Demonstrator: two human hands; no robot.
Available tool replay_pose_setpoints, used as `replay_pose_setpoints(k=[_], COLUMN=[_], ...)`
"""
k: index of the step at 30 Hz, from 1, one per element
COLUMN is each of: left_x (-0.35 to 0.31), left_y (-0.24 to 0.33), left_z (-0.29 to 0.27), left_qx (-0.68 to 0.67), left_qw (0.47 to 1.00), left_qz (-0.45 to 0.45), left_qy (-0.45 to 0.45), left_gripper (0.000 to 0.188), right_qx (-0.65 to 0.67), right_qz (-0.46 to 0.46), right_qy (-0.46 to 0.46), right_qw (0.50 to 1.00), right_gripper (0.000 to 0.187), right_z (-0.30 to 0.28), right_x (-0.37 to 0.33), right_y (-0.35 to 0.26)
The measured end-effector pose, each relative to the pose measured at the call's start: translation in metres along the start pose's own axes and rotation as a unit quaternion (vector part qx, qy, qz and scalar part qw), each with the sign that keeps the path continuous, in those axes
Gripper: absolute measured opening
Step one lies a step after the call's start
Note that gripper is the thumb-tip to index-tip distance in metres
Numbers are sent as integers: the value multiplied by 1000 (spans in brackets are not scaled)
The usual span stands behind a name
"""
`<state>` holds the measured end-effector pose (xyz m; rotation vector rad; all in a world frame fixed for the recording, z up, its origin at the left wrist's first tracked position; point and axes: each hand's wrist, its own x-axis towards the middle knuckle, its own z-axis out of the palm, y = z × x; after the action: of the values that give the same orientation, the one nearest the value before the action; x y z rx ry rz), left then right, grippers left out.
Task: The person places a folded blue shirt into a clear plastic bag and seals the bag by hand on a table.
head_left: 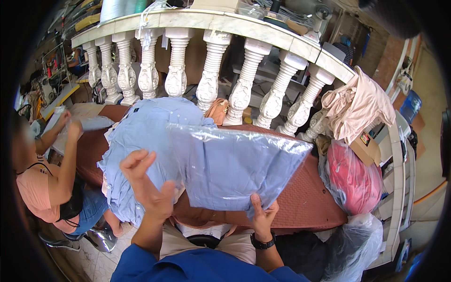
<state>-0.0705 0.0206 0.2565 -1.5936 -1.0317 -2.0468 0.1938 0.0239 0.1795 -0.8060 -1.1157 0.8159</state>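
Observation:
A folded blue garment in a clear plastic bag [225, 174] hangs tilted in front of me. My right hand [264, 211], with a dark watch on its wrist, pinches the bag's lower right edge between thumb and fingers. To the left of the bag, my left hand [148, 183] is raised with its fingers apart and holds nothing. Behind and left of it, a heap of light blue shirts [145, 122] spreads over the brown-covered table [310, 197]. The bag hides part of the table.
White balusters [176, 66] line the table's far side, with a tan pouch [217, 110] beside them. A person [51, 183] sits at the left handling clear plastic. Beige cloth [359, 105] drapes the railing at right, above a plastic bag of red fabric [352, 176].

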Motion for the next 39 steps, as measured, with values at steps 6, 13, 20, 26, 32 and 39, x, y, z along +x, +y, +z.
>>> replay_pose_setpoints(k=[6, 13, 20, 26, 32, 39], left_x=[59, 39, 31, 25, 25, 22], left_y=[-15, -18, 43, 18, 11, -4], left_z=[-28, 9, 14, 16, 14, 10], left_qx=[-460, -580, -477, -545, -640, -682], left_qw=[872, 698, 710, 702, 662, 640], left_qz=[-105, -334, -452, -390, -335, -297], left_qy=[-129, -255, -253, -242, -198, -189], left_gripper=[70, 93, 95, 93, 91, 94], right_qx=[32, 75, 100, 102, 105, 111], right_qz=[60, 142, 185, 180, 166, 174], right_qy=[-84, -199, -221, -221, -215, -203], right_qw=[994, 967, 952, 953, 957, 957], right_gripper=[12, 12, 14, 14, 16, 17], right_z=[-16, -11, -6, -13, -10, -13], right_x=[-15, -40, -44, -43, -40, -38], right_y=[-16, -8, -8, -4, -10, -12])
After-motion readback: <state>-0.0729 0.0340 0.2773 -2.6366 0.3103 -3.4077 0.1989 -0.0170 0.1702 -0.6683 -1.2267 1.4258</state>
